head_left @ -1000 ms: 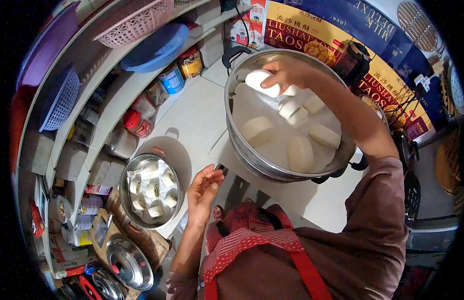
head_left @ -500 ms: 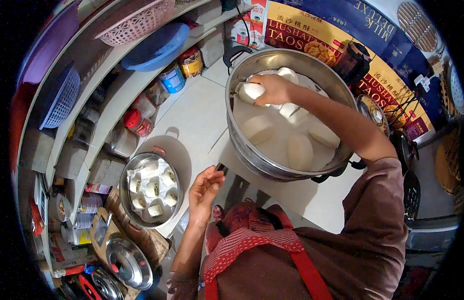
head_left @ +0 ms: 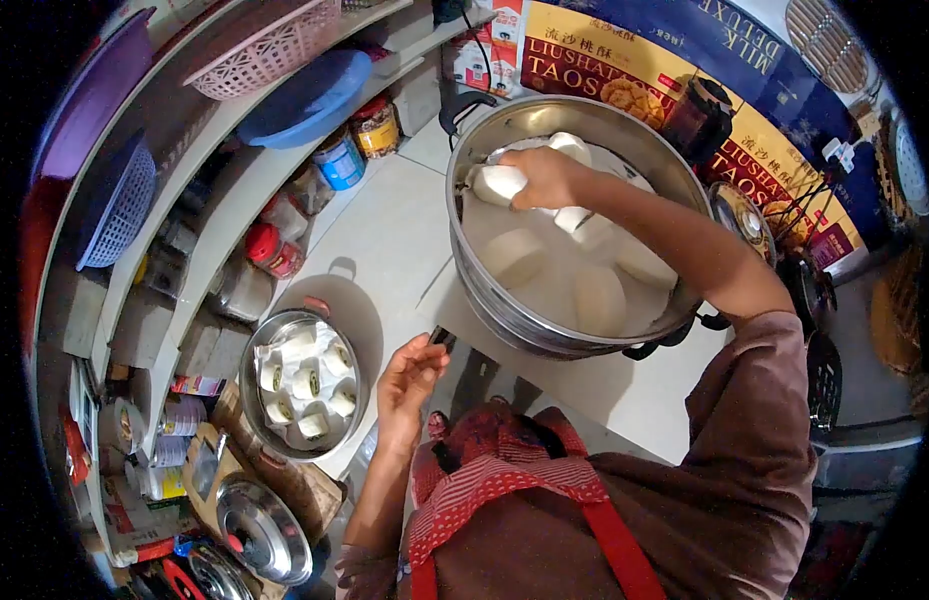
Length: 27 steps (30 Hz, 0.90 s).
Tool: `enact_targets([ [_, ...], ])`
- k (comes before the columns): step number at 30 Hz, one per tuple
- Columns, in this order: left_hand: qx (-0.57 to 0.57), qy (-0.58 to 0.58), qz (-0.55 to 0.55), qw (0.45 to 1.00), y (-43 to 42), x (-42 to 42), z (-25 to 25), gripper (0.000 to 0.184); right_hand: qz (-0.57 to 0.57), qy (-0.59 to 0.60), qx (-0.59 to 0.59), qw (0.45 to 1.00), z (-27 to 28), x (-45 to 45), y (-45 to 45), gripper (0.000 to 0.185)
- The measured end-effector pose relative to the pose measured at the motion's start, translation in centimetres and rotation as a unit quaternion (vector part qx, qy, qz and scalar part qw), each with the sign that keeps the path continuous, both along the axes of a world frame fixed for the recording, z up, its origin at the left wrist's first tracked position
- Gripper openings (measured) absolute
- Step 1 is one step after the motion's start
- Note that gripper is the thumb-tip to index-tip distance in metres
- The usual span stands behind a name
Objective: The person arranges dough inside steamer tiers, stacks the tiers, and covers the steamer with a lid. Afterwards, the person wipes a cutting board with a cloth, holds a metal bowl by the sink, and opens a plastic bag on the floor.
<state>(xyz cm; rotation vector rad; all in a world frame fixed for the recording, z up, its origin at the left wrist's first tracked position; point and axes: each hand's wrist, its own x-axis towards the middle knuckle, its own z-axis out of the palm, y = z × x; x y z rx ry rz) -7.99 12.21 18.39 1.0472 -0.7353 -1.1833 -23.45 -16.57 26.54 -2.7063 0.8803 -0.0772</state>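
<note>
Inside the large metal steamer pot [head_left: 464, 250], my right hand [head_left: 549, 180] is closed around a smooth white steamed bun [head_left: 499, 185] near the left wall. Other white buns lie on the pale liner, among them a long bun [head_left: 597, 298] at the front, a bun [head_left: 513, 256] below my hand and a bun [head_left: 569, 148] behind it. My left hand [head_left: 408, 385] hovers by the counter's front edge, its fingers loosely curled and apart, with nothing visible in it. To its left stands a small metal pot [head_left: 362, 385] with several white rolls [head_left: 305, 382] with green filling on a white cloth.
Shelves along the left carry a blue basin [head_left: 309, 95], a pink basket [head_left: 264, 50] and a red-lidded jar [head_left: 274, 250]. A metal lid [head_left: 264, 530] rests at the lower left. Printed boxes [head_left: 584, 75] and a dark jug [head_left: 697, 110] stand behind the steamer.
The view has shifted slightly. My right hand stays on the same bun in the steamer, and my left hand keeps its place and pose.
</note>
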Motion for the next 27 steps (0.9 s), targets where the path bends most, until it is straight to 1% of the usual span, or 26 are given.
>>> enact_targets([
  [2,-0.001,0.003,0.000,1.000,0.0,0.0,-0.1,0.038,0.002,-0.012,0.009,1.000,0.0,-0.3,0.0,0.054],
  [4,0.000,0.006,0.001,1.000,0.1,0.2,-0.3,0.038,0.038,-0.070,0.066,0.995,0.7,-0.8,-0.2,0.056],
  [5,-0.002,0.016,0.006,1.000,0.1,0.3,-0.5,0.038,0.037,-0.069,0.067,0.995,1.3,-1.0,-0.3,0.056],
  [7,-0.002,0.025,0.010,1.000,0.3,0.7,-0.5,0.038,-0.009,-0.104,0.064,0.993,2.3,-1.5,-0.5,0.056],
  [14,0.006,0.025,0.003,1.000,0.6,1.5,-1.1,0.037,-0.030,-0.061,0.078,0.995,2.0,-2.1,-0.2,0.056],
  [16,0.012,0.027,-0.002,1.000,0.6,1.5,-1.1,0.036,0.015,-0.059,0.076,0.995,2.3,-1.6,0.8,0.054],
  [17,0.015,0.009,-0.006,1.000,0.7,1.5,-1.0,0.035,0.013,-0.059,0.077,0.995,1.6,-1.6,0.8,0.054],
  [19,0.019,-0.009,-0.012,1.000,0.8,1.6,-1.0,0.035,0.022,-0.098,0.026,0.995,-0.4,-1.4,0.3,0.053],
  [20,0.018,0.007,-0.010,1.000,0.9,1.7,-1.0,0.035,0.020,-0.098,0.026,0.995,-0.8,-1.2,0.1,0.053],
  [22,0.017,0.024,-0.011,1.000,0.9,1.9,-1.0,0.036,0.014,-0.070,-0.026,0.997,-1.1,-0.6,-0.1,0.048],
  [25,0.008,0.023,-0.008,1.000,1.3,2.2,-1.3,0.036,0.036,-0.070,-0.034,0.996,-0.2,-0.6,-0.6,0.043],
  [27,0.009,0.029,-0.001,1.000,1.5,2.4,-1.4,0.036,0.030,-0.061,-0.029,0.997,-0.1,-0.7,-0.5,0.042],
])
